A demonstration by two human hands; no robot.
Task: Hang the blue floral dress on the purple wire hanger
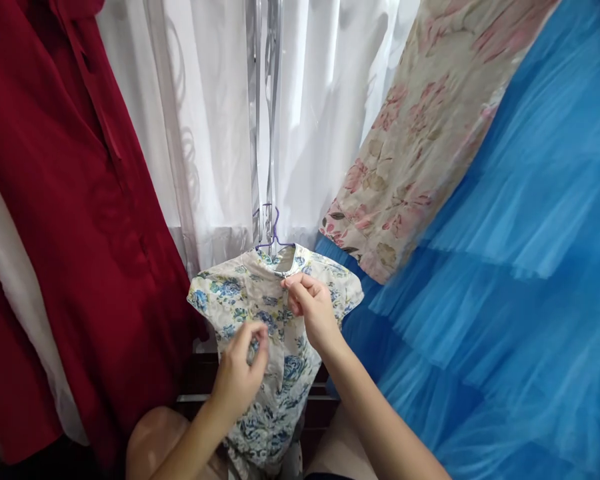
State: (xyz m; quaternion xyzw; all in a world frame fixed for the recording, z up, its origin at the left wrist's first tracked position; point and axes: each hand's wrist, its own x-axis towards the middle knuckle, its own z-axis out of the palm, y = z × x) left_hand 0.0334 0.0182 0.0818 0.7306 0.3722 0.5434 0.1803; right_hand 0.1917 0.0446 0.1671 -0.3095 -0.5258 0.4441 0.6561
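Observation:
A white dress with blue and green floral print (pixel 293 367) hangs upright on a purple hanger (pixel 276 230), its high collar facing me. At the front of the neckline, my right hand (pixel 313 307) pinches the collar edge. Something small sits at those fingertips, too small to make out. Lower and to the left, my left hand (pixel 245 363) is in front of the dress, fingers curved and thumb apart from them, with nothing visible in it. The left fingers are slightly blurred.
Dark red garments (pixel 105 267) hang on the left. To the right hang a cream garment with pink flowers (pixel 405 173) and a tiered blue tulle dress (pixel 520 293). White curtains (pixel 215 120) and a metal pole (pixel 258 133) stand behind. My knee (pixel 155 440) shows below.

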